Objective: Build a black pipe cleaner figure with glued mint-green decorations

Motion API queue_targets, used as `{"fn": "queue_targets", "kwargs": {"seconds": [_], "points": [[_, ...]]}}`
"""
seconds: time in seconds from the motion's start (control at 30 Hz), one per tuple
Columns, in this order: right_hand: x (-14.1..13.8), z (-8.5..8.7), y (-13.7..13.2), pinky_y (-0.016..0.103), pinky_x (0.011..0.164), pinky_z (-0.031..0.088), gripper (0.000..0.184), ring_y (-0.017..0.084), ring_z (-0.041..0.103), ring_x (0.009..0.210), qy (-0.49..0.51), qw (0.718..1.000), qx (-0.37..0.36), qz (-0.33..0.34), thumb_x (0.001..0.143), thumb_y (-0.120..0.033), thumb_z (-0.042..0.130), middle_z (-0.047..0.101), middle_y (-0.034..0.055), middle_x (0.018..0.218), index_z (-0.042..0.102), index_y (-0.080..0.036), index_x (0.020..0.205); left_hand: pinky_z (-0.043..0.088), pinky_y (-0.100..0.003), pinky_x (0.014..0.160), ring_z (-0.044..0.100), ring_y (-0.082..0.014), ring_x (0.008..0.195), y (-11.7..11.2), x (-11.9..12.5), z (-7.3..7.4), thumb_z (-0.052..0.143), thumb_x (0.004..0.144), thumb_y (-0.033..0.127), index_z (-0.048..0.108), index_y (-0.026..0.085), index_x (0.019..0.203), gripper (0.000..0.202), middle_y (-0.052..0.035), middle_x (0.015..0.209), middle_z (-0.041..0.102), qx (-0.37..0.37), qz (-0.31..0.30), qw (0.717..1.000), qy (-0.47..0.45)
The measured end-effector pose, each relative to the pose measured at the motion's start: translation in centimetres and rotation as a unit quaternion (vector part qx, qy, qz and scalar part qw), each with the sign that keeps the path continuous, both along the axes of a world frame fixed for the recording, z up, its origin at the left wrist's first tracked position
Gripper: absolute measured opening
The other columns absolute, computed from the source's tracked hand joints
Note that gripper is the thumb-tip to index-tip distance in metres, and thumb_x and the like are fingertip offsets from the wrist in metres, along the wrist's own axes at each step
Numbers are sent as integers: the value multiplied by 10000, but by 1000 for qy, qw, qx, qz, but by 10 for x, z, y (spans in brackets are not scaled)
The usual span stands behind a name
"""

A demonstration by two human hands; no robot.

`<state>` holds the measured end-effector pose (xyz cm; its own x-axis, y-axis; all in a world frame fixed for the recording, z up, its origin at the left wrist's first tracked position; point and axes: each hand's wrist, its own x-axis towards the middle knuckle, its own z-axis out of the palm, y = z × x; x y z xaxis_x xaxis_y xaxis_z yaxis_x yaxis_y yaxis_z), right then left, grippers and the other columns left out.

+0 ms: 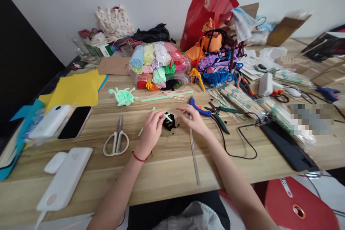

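My left hand (152, 125) is closed, pinching a short pale green pipe cleaner (168, 116) between thumb and fingers. Just beneath it, a small black openwork piece (169, 125) rests on the table with dark bits around it. My right hand (194, 119) hovers to the right of the black piece, fingers apart and holding nothing I can see. A blue glue gun (198, 109) lies just beyond that hand, and a long clear glue stick (193, 154) extends toward the front edge. White-handled scissors (116, 142) lie left of my left hand, below a curled mint-green pipe-cleaner shape (124, 97).
Bagged coloured pipe cleaners (159, 65) stand at the back, beside a red bag (207, 10). Green-handled pliers (222, 124), a black cable (242, 157) and packs of wooden sticks (241, 100) are on the right. A phone (75, 122) and white power bank (65, 179) lie left.
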<state>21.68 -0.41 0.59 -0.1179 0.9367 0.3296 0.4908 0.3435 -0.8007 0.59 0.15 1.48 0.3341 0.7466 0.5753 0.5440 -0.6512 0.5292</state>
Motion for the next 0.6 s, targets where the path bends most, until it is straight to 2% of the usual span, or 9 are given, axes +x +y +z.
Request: {"fn": "queue_targets", "kwargs": {"seconds": [0.07, 0.17, 0.33, 0.6], "points": [[-13, -2, -2, 347, 803, 497, 297, 192, 604, 895, 84, 995, -52, 32, 835, -333, 589, 659, 84, 1073, 652, -197, 1092, 498, -361, 860, 579, -183, 949, 1, 0, -1, 471, 925, 181, 557, 209, 1037, 144, -53, 981, 602, -6, 1, 1000, -7], [-28, -9, -4, 291, 676, 497, 344, 167, 611, 776, 150, 984, -96, 23, 800, -428, 638, 681, 77, 993, 667, -178, 1035, 506, -355, 838, 578, -180, 927, 2, 0, -2, 495, 906, 166, 545, 204, 949, 76, -42, 953, 593, -11, 9, 1000, -14], [-36, -14, -6, 260, 568, 442, 332, 132, 543, 600, 179, 976, -121, 11, 745, -425, 689, 638, 18, 727, 661, -165, 949, 515, -354, 816, 575, -175, 897, 1, -1, -3, 518, 878, 133, 527, 207, 897, 76, -27, 916, 579, -14, 13, 1000, -16], [-40, -9, -8, 244, 530, 424, 275, 118, 519, 565, 214, 966, -147, 3, 718, -366, 683, 586, -13, 648, 605, -171, 895, 498, -378, 845, 529, -191, 938, -5, 9, -12, 415, 911, 123, 475, 212, 939, 111, -53, 966, 526, -15, 35, 999, -30]]}}
